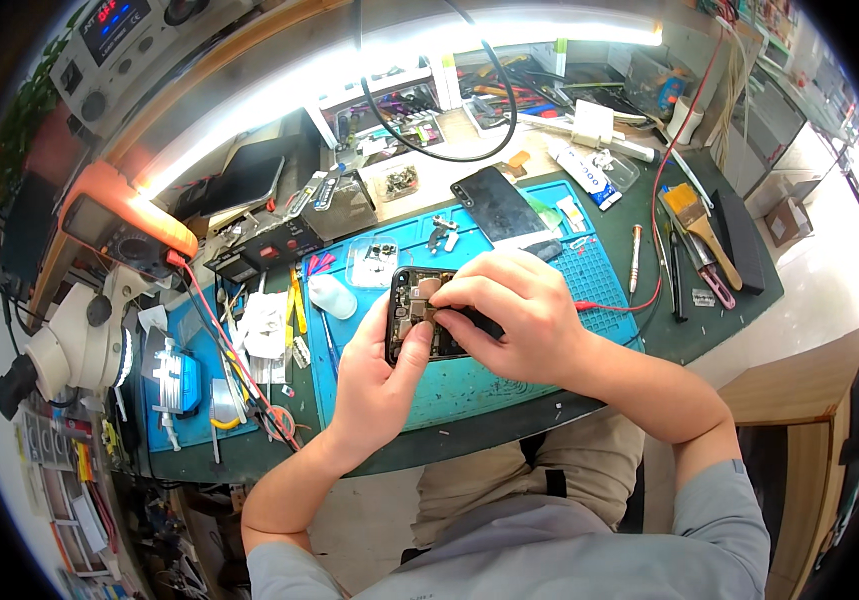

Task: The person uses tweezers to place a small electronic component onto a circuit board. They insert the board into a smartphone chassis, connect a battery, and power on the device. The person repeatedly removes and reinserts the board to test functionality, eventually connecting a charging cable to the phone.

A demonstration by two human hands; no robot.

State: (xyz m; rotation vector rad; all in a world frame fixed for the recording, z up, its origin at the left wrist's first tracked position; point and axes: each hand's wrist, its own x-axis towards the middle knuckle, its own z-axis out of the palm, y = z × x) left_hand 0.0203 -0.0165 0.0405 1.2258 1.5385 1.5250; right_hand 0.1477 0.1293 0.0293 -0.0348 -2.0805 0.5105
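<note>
Over the blue mat (479, 400), near the middle of the frame, I see an opened phone (414, 298) with its insides bare. The left hand (371, 385) grips it along its left side, thumb over the near edge. The right hand (527, 318) reaches over it, thumb and fingertips close together at the parts inside; whether they pinch anything, I can't tell. A dark phone (497, 205) lies above, right of centre, and an orange multimeter (127, 228) sits at upper left.
</note>
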